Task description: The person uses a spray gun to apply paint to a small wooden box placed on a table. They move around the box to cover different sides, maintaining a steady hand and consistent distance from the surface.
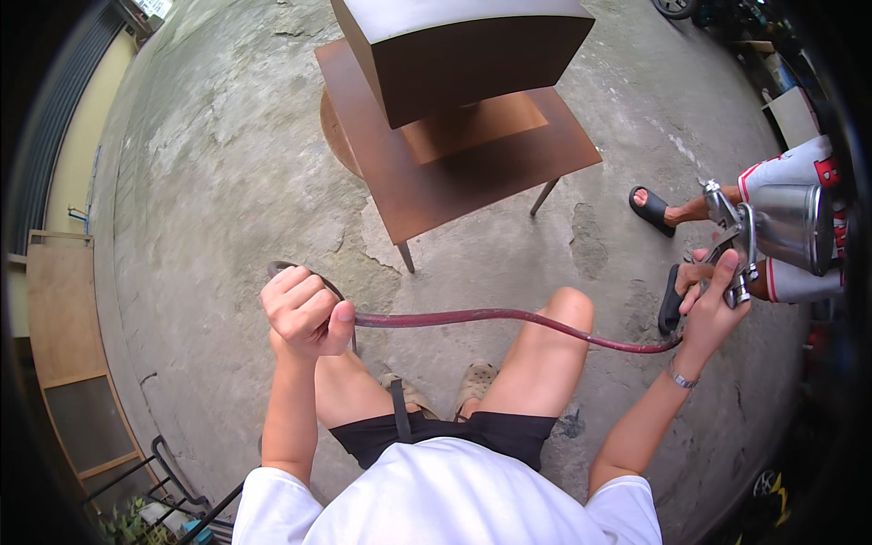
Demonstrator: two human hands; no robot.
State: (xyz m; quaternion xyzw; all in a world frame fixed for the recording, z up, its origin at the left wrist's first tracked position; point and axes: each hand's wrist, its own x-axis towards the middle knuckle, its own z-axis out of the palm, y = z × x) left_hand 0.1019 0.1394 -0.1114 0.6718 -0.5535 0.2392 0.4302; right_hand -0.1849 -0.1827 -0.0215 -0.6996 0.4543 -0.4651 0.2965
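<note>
My left hand [307, 309] is closed in a fist around a dark red air hose [472, 316]. From that fist the hose runs in a loose wave across my lap toward my right hand [713, 300]. My right hand is wrapped around the handle of a metal spray gun [731, 232], raised off to the right. A silver cup [795, 227] is joined to the gun. Ahead of me stands a brown table [409, 195] on thin legs. On it rests a boxy piece [481, 68] with a dark brown front and a pale top.
Close behind the spray gun, at the right, a person in white and red shorts [786, 173] stands in black sandals [652, 213]. A wooden frame panel [68, 318] leans at the left wall. Black metal railing [173, 477] is at lower left. The floor is worn concrete [227, 182].
</note>
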